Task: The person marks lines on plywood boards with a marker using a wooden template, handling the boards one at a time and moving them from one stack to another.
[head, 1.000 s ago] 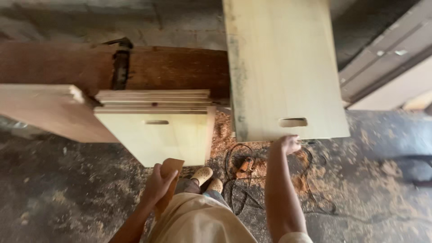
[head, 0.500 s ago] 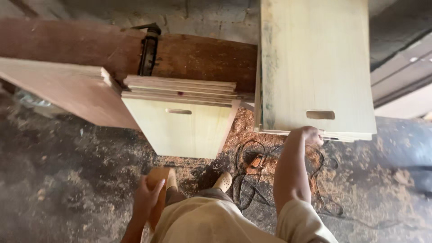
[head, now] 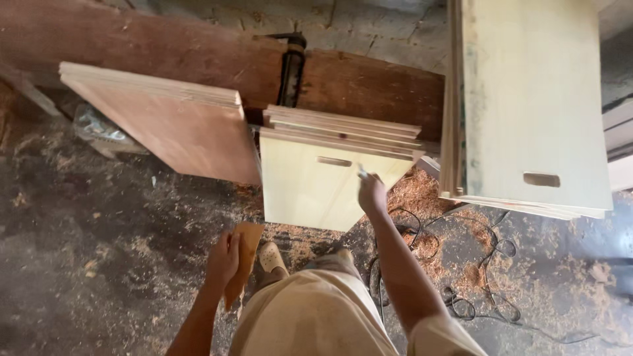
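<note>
The right hand [head: 371, 192] is raised against the front face of the pale panel [head: 316, 191], which leans at the front of a stack of like panels, its slot handle [head: 334, 161] just left of and above the fingertips. The fingers are loosely curled and appear to pinch something small and pale; what it is cannot be told. The left hand [head: 224, 260] hangs lower, well left of the panel's bottom edge, fingers closed around a tan sanding block [head: 242, 254]. The right hand is the nearer to the panel. The panel's long axis runs roughly upright. A reddish board [head: 178, 125] overlaps the panel's left edge; a second pale stack [head: 527, 99] stands apart to its right. Sawdust and a black cable [head: 455, 290] lie on the floor below the panel.
</note>
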